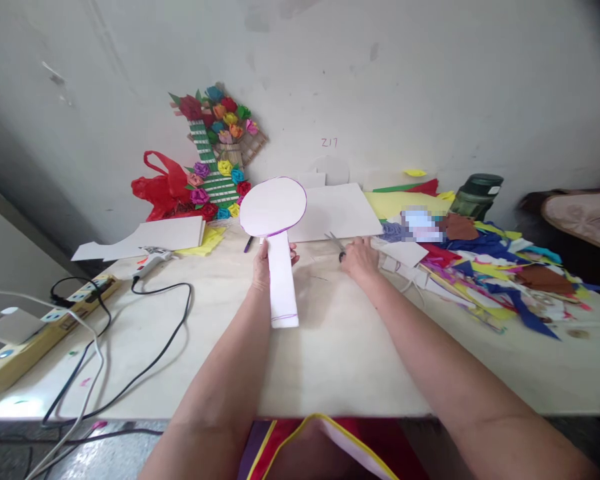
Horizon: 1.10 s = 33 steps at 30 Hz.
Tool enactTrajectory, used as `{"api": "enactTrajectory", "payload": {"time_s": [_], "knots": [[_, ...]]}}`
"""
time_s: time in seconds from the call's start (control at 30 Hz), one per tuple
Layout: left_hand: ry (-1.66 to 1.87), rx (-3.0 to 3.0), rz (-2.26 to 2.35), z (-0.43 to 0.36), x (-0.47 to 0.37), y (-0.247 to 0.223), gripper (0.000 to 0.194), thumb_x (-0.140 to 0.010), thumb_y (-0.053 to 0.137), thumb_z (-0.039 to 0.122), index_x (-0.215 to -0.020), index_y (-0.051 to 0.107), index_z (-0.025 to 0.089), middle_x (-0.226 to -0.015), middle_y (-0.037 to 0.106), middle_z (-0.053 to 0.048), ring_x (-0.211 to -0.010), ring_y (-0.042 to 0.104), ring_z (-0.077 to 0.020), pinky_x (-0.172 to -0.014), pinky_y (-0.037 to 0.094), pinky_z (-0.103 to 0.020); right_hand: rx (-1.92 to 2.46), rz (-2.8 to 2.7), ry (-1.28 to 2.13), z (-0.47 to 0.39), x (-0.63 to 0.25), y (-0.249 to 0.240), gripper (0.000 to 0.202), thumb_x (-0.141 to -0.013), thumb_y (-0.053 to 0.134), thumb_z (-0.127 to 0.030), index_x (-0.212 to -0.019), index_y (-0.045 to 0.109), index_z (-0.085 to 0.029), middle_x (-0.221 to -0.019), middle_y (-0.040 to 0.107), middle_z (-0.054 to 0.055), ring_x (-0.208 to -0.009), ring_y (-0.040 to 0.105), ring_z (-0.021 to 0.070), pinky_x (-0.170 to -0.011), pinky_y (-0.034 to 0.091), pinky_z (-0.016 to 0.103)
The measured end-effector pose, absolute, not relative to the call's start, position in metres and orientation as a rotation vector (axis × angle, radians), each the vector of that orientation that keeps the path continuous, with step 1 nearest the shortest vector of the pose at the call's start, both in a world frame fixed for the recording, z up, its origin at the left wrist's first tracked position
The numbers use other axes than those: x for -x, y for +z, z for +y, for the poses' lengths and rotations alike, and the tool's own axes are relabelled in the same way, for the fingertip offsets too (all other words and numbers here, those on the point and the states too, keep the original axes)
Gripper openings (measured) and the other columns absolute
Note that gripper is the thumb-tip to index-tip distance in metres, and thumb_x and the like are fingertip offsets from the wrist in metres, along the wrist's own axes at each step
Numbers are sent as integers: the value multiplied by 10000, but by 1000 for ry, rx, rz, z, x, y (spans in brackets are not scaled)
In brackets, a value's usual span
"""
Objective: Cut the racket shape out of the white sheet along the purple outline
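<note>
My left hand (pixel 261 267) grips a white paddle-shaped cutout (pixel 274 207), an oval head on a straight strip, with purple pen lines along its edges. The cutout is held up over the table, and its strip hides part of my fingers. To the right, my right hand (pixel 361 259) is closed at the dark handles of a pair of scissors (pixel 336 245), low over the tabletop. The scissors' blades point away, toward a large white board (pixel 335 210) lying behind. A dark pen (pixel 249 245) rests left of the cutout.
Coloured paper scraps (pixel 510 267) and a dark green bottle (pixel 477 195) occupy the right side. At left are a glue gun (pixel 151 262), its cord, a power strip (pixel 50 327) and white offcuts (pixel 145 239). Paper-flower decorations (pixel 215 167) and a red bag (pixel 163 187) stand against the wall.
</note>
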<state>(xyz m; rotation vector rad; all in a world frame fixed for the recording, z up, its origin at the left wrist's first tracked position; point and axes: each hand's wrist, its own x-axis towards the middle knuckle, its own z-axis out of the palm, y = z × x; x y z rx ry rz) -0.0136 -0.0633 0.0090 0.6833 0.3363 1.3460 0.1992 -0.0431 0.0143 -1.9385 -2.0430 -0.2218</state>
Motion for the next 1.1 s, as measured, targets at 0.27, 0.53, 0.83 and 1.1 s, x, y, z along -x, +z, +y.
{"api": "enactTrajectory", "payload": {"time_s": [0.27, 0.53, 0.83, 1.1], "knots": [[1318, -600, 303, -69, 11, 15, 429, -831, 347, 469, -826, 574, 105, -692, 556, -83, -601, 543, -148, -643, 492, -293, 1340, -2553, 118, -52, -152, -11, 563, -887, 239, -445, -1351, 329, -138, -1438, 262, 74, -1305, 236, 210, -1044, 202, 345], [1325, -622, 270, -69, 15, 14, 443, -838, 320, 470, -826, 571, 105, -691, 557, -85, -597, 541, -148, -647, 491, -301, 1502, -2648, -58, -66, -163, 13, 367, -845, 390, -338, -962, 679, -144, -1042, 641, 153, -967, 581, 273, -818, 393, 369], [1339, -725, 338, -62, 12, 11, 484, -800, 382, 555, -855, 573, 113, -704, 575, -84, -557, 552, -143, -619, 495, -302, 1475, -2417, -120, -61, -165, 1, 491, -869, 318, -430, -1194, 533, -131, -1293, 475, 127, -1190, 408, 251, -973, 265, 381], [1382, -751, 388, -59, 8, 11, 709, -716, 220, 739, -789, 568, 125, -604, 537, -54, -496, 532, -131, -552, 489, -280, 1449, -2610, -170, -69, -154, 6, 432, -875, 325, -359, -989, 651, -101, -1014, 643, 171, -1000, 560, 240, -975, 225, 403]]}}
